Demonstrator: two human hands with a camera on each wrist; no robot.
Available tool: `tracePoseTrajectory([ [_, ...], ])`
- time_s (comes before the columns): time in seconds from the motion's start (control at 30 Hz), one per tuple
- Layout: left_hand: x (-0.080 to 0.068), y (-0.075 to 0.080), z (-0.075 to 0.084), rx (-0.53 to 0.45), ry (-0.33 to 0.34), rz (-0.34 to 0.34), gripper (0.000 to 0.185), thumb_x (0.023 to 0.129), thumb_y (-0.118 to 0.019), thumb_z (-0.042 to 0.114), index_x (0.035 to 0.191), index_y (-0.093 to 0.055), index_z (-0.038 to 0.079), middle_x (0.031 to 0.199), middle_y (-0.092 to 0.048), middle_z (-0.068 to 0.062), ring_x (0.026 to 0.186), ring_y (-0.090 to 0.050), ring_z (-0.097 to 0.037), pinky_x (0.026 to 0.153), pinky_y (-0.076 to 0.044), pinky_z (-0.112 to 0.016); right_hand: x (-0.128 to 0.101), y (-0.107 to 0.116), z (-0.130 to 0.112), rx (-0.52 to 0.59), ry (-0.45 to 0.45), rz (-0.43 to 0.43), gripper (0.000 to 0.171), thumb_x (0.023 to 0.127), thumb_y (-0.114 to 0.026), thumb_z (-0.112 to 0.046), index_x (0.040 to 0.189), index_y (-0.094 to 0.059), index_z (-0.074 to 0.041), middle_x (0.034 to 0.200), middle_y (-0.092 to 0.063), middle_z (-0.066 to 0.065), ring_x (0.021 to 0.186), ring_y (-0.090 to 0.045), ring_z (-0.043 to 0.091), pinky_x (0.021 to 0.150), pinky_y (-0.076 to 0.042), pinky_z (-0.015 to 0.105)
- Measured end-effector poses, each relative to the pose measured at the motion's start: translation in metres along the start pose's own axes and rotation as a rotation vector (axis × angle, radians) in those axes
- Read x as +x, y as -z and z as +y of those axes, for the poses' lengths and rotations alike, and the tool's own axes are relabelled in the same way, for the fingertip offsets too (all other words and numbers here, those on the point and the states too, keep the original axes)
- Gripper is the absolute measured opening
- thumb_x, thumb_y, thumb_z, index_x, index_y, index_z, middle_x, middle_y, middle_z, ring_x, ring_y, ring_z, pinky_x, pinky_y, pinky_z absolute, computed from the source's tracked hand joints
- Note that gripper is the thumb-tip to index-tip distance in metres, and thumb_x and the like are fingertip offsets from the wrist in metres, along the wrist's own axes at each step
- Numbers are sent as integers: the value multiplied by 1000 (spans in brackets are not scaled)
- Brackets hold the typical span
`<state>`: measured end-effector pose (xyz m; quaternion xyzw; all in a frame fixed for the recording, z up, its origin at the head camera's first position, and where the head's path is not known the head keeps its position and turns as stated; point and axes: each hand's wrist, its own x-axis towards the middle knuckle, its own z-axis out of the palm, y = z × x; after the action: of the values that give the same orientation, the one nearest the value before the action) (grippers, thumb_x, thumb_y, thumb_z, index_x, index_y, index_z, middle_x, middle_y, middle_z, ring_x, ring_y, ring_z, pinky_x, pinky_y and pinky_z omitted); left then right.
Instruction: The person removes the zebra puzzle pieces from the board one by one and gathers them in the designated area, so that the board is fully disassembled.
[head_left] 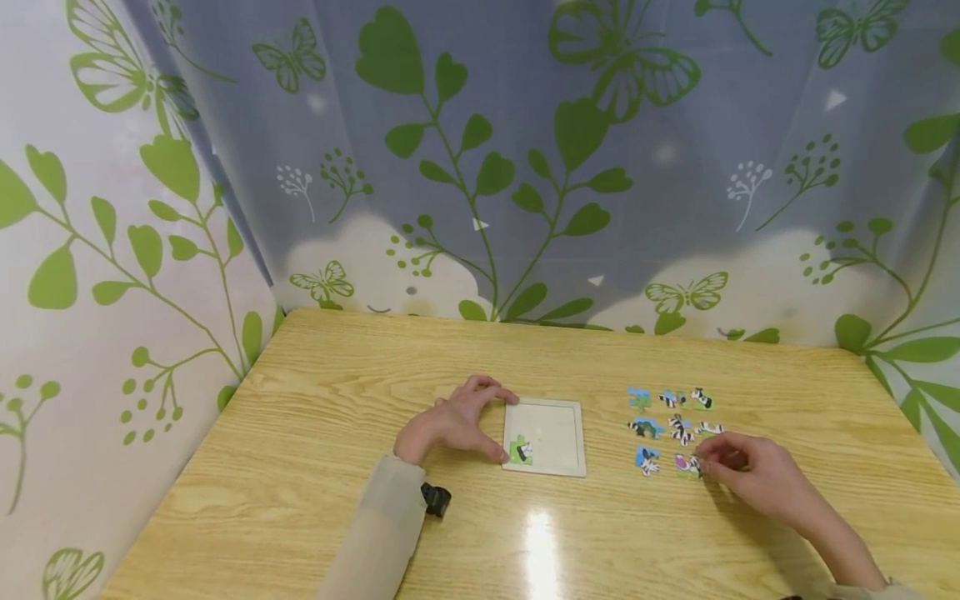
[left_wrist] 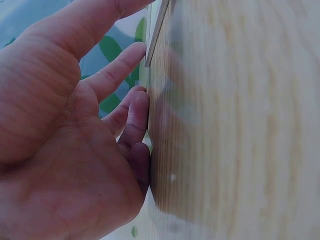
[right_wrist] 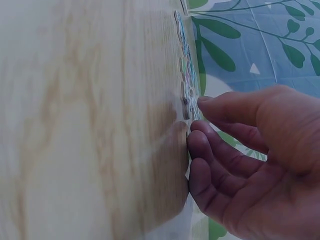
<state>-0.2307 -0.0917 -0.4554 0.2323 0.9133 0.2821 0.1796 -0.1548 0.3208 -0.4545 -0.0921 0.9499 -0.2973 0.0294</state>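
A pinch grip is applied by the right hand (head_left: 750, 475) to a puzzle piece (head_left: 686, 464) at the loose cluster's 5 o'clock on the counter (head_left: 315, 433). The tray (head_left: 546, 437) is steadied at 9 o'clock by the left hand's (head_left: 453, 425) spread fingers. Neighbouring pieces could be nudged by the fingertips.

The table (head_left: 315, 433) is pale wood-grain with a smooth, glossy top that throws back a bright glare near the front edge. The tray (head_left: 558, 417) looks like matt, light wood or board. The pieces (head_left: 671, 429) at right are flat printed card. Behind, the curtain (head_left: 525, 167) is thin, slightly shiny printed sheeting. The sleeve (head_left: 378, 533) is soft matt cloth.
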Motion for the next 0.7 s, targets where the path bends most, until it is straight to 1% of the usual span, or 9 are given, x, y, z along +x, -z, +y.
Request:
tracePoseTrajectory([
  [0.17, -1, 1, 1, -16, -3, -4, 76, 65, -84, 41, 131, -48, 34, 147, -26, 2, 136, -29, -25, 102, -16, -71, 2, -1, 0, -17, -10, 17, 15, 86, -69, -29, 98, -67, -19, 87, -68, -2, 73, -59, -2, 62, -48, 21],
  [0.4, -1, 1, 1, -28, -2, -8, 76, 65, -84, 39, 132, -48, 34, 146, -27, 1, 136, -28, -25, 103, -16, -70, 5, -5, -11, 2, -20, 33, 21, 89, -64, -37, 101, -67, -19, 91, -69, -2, 75, -61, 1, 59, -47, 22],
  [0.6, -1, 1, 1, -17, 1, -7, 77, 65, -84, 39, 132, -48, 34, 147, -27, 1, 136, -29, -25, 103, -18, -68, 13, -12, -29, 43, 26, 47, 21, 91, -63, -34, 104, -67, -18, 92, -69, -2, 76, -62, 4, 56, -48, 24],
  [0.7, 0, 0, 1, -14, 5, -5, 77, 64, -85, 40, 132, -48, 35, 147, -27, 2, 136, -29, -24, 103, -19, -67, 18, -17, -38, 61, 50, 44, 21, 91, -62, -33, 105, -66, -18, 92, -68, -3, 77, -61, 4, 58, -49, 23],
])
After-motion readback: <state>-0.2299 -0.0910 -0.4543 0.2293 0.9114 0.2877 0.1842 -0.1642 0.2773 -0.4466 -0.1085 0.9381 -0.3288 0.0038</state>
